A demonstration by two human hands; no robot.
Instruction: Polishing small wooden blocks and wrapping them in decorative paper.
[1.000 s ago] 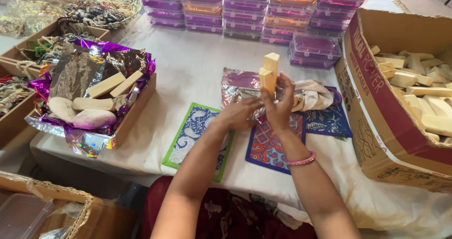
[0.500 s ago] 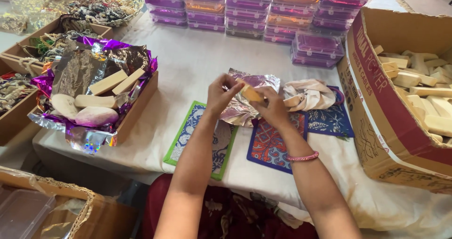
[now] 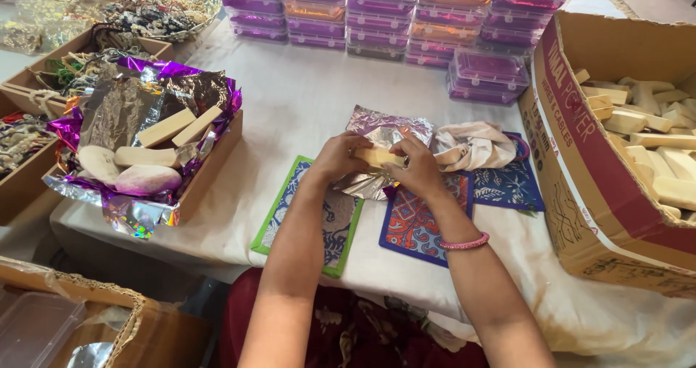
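Note:
My left hand [image 3: 335, 158] and my right hand [image 3: 419, 168] together hold a pale wooden block [image 3: 375, 155] low over a crinkled sheet of silver and purple foil [image 3: 383, 130] on the white table. Fingers of both hands close on the block's ends. A pink bangle [image 3: 464, 243] circles my right wrist. Under the hands lie a green-edged patterned mat [image 3: 332, 219] and a blue and red patterned mat [image 3: 415, 224].
A foil-lined tray [image 3: 181, 194] with pale blocks stands at left. A big cardboard box [image 3: 587, 165] full of pale blocks stands at right. Stacked purple plastic boxes [image 3: 406, 20] line the far edge. A crumpled cream cloth [image 3: 471, 145] lies by the foil.
The wooden block, held up high a second ago, has come down onto the foil. Both hands now grip it lying flat.

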